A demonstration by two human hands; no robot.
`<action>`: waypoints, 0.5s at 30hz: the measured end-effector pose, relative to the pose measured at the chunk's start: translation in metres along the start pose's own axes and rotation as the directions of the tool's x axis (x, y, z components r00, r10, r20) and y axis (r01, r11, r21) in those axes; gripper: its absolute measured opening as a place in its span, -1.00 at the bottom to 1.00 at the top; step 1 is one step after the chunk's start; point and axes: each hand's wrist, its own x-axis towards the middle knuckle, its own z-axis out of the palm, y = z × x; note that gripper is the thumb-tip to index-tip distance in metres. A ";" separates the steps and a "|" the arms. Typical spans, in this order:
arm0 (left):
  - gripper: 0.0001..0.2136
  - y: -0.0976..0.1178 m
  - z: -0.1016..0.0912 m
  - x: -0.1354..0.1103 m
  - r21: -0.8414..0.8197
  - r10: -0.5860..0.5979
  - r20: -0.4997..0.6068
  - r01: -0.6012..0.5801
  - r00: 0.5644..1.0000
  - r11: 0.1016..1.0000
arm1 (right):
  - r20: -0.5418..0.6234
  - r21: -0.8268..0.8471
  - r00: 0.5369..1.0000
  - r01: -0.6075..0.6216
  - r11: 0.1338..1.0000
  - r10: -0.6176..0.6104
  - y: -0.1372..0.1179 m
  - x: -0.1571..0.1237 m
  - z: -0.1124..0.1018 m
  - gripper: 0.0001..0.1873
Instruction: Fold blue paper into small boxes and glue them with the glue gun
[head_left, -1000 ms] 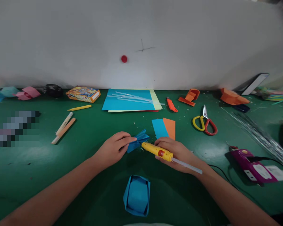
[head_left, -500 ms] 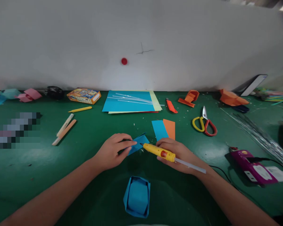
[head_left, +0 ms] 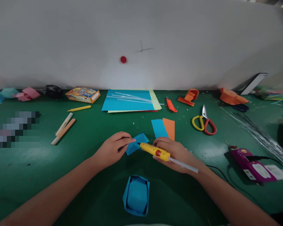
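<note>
My left hand pinches the left end of a small folded piece of blue paper just above the green table. My right hand is closed around a yellow hot glue gun with a clear glue stick poking out of its back end. The gun's dark nozzle is at the blue paper, close to my left fingertips; whether it touches is hard to see. Nearer to me sits a blue paper box. Flat blue and orange paper pieces lie just beyond my right hand.
Scissors and a red cutter lie beyond my right hand. Colored sheets bear clear sticks near the wall. A purple power strip with black cords is at right. A small box and yellow pen are back left.
The glue gun and my right hand have shifted slightly left, bringing the nozzle nearer my left fingertips. My left fingers have drawn closer together, and the blue paper has tilted a little.
</note>
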 end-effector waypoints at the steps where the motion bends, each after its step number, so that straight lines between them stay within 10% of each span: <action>1: -0.69 0.000 0.000 0.000 0.004 -0.001 -0.001 0.001 1.000 1.000 | 0.001 -0.004 1.000 -0.006 1.000 0.006 0.000 0.001 0.000 -0.78; 15: -0.67 -0.002 0.001 0.002 0.117 0.037 0.025 -0.039 0.999 0.992 | 0.033 -0.106 0.998 -0.055 0.993 0.059 0.005 0.000 0.001 -0.71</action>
